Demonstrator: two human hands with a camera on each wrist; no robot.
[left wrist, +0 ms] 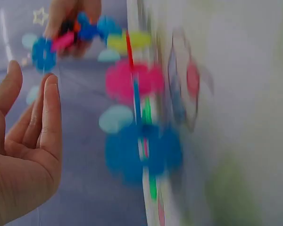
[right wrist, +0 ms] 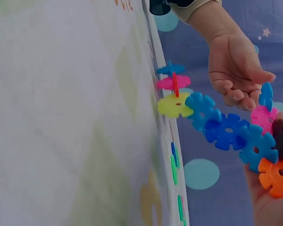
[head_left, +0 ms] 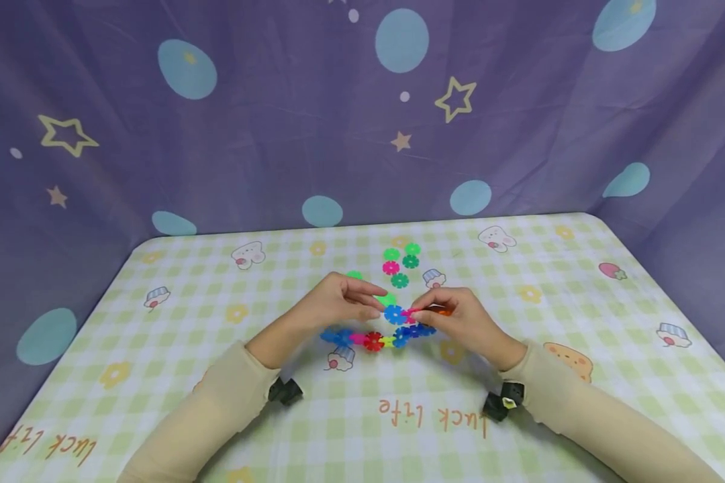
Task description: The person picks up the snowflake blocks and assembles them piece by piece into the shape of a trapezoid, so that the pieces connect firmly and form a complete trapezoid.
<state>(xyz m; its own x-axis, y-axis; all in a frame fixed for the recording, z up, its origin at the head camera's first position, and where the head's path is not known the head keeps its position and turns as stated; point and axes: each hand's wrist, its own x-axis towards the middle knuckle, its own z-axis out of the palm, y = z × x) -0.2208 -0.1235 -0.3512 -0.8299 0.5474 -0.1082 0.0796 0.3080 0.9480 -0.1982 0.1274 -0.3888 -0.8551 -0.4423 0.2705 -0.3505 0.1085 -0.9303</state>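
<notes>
Grips in the right hand (head_left: pixel 456 312) a bent chain of notched flower-shaped plastic discs (head_left: pixel 373 342) over the checked tablecloth (head_left: pixel 326 429), blue, pink, red, yellow and orange, with some slotted crosswise into neighbours. Holds the left hand (head_left: pixel 338 299) just beside a blue disc (head_left: pixel 394 314), with thumb and fingers apart; cannot tell whether touching

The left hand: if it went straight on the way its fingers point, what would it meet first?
Most likely the blue flower-shaped piece near the right hand, just ahead of the left hand; the depth of the gap is unclear.
</notes>
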